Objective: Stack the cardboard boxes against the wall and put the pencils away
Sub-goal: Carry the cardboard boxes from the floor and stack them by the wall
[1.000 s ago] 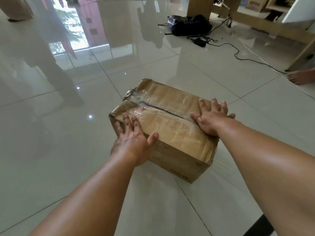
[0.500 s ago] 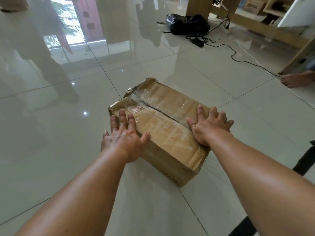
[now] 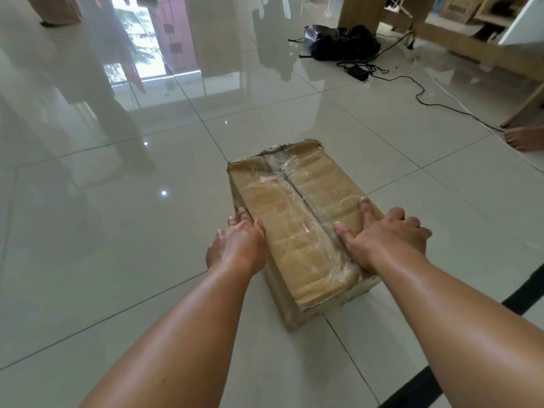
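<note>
Clamping cardboard box [image 3: 297,219]: left hand [image 3: 235,245], right hand [image 3: 385,240]

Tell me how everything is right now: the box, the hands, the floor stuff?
cardboard box: taped shut, lying on the floor.
left hand: grips the box's left side.
right hand: grips the box's right edge.
black bag: slumped on the floor.
black cable: loose across the floor.

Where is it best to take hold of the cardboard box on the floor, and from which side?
Take the cardboard box by its two long side walls, low down, one hand from each side. It lies flat with a short end toward the person, and its top is glossy tape over a flap seam, which gives poor hold.
</note>
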